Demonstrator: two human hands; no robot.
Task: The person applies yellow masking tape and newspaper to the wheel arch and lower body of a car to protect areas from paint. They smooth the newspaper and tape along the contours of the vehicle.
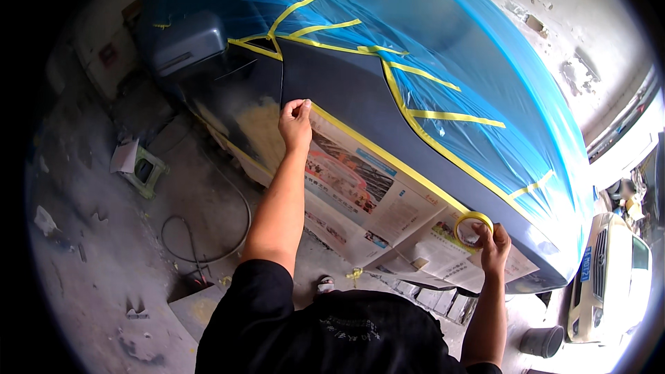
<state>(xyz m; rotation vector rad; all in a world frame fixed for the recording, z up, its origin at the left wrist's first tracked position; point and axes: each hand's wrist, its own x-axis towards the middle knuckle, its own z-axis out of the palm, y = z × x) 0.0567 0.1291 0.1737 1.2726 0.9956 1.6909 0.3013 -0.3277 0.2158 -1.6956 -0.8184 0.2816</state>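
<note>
A strip of yellow masking tape (388,156) stretches along the top edge of the newspaper sheets (409,211), which cover the lower side of a dark grey car panel (339,76). At the strip's left end, my left hand (296,125) is closed in a pinch, fingertips against the panel near a vertical door gap. Toward the right end, my right hand (494,246) grips the tape roll (474,228) by its ring, and the strip leads up to it. Blue plastic film (478,55) covers the car's upper part, its border fixed with yellow tape.
A side mirror (185,45) sticks out at the upper left. On the floor lie a dark hose (208,257) and a small green stool (147,173). A dark bucket (542,341) and a parked light-coloured car (606,277) stand at the right.
</note>
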